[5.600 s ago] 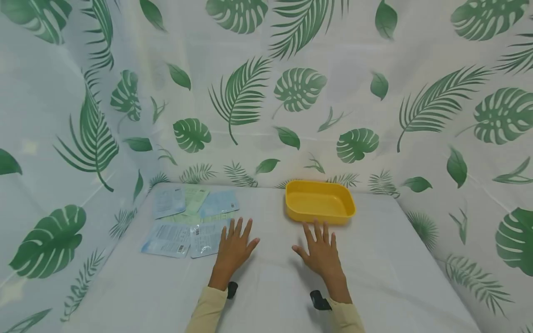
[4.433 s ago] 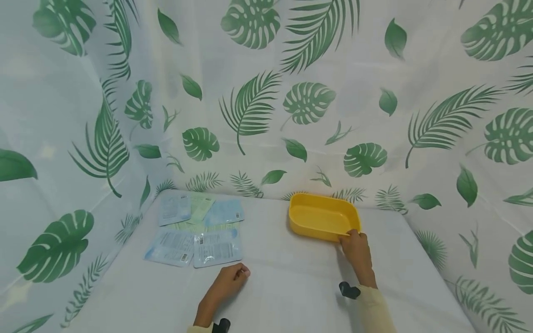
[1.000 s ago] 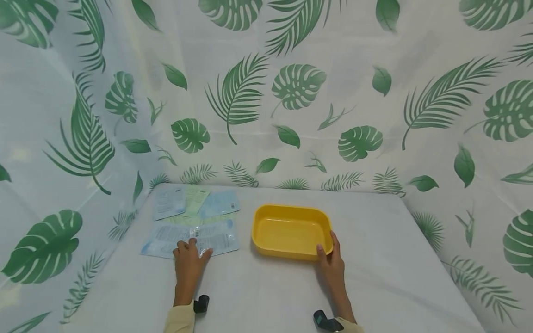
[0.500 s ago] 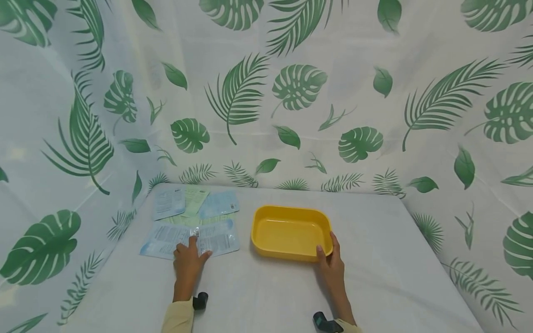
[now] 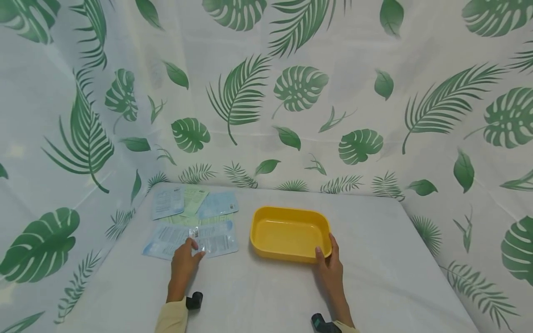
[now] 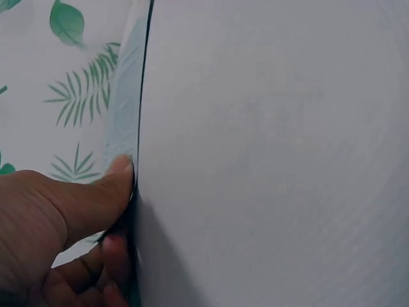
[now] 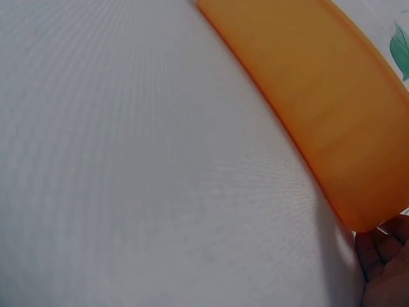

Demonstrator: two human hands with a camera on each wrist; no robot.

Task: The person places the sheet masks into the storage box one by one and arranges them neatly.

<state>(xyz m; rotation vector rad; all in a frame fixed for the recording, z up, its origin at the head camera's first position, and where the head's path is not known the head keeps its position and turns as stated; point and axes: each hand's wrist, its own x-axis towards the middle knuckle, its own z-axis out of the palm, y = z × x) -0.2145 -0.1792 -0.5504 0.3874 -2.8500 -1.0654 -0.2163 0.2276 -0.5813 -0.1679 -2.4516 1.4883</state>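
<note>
My left hand (image 5: 183,263) is at the near edge of two overlapping light-blue foil sachets, pinching the near edge of the right-hand sachet (image 5: 218,240) between thumb and curled fingers. In the left wrist view, the thumb (image 6: 96,201) lies against the edge of a pale-blue sachet (image 6: 124,96), with the other fingers bent beneath. The left-hand sachet (image 5: 160,243) lies flat beside it. My right hand (image 5: 331,268) grips the near right corner of a yellow plastic tray (image 5: 287,254), thumb at the rim and fingers around the side. Nothing lies inside the tray.
Behind the front sachets lie more sachets, blue (image 5: 168,203) and green (image 5: 195,199), partly overlapping. A white cloth (image 5: 258,296) covers the table. Leaf-printed curtains (image 5: 312,134) stand at the back and both sides.
Since the earliest frames, the right hand has gripped the tray and brought it left and nearer. The left hand has moved to the front sachets; its fingers have just drawn in toward the thumb.
</note>
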